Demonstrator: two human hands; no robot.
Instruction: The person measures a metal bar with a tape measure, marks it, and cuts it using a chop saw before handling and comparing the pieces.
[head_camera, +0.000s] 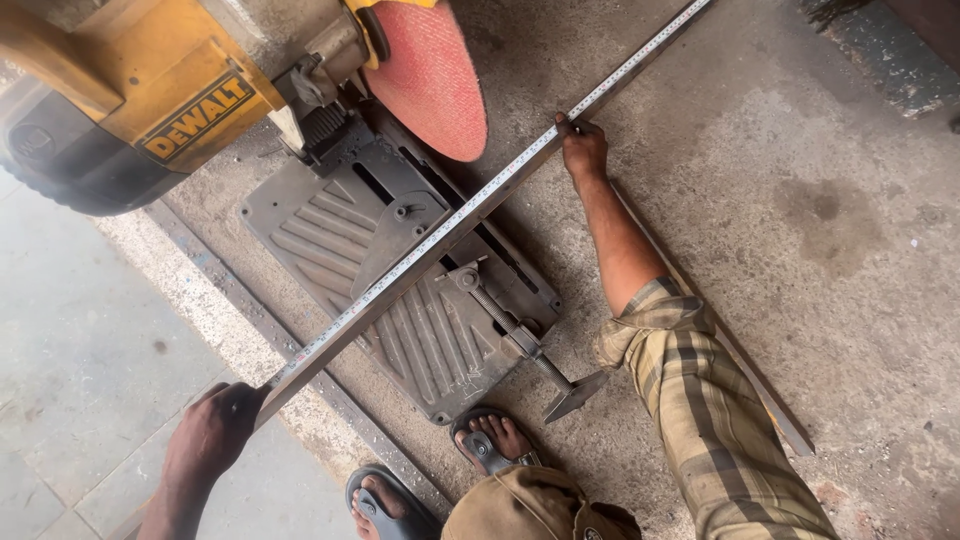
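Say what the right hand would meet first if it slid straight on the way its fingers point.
The right hand, fingers on the tape-topped metal bar, points up-left; beyond the bar, the red cutting disc comes next, though it may sit higher.

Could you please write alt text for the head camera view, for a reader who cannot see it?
Two hands stretch a measuring tape along a long metal bar lying across the grey base of a yellow chop saw with a red cutting disc. The left hand holds the bar's near end; the right hand presses the tape farther along. Sandalled feet rest on concrete floor.
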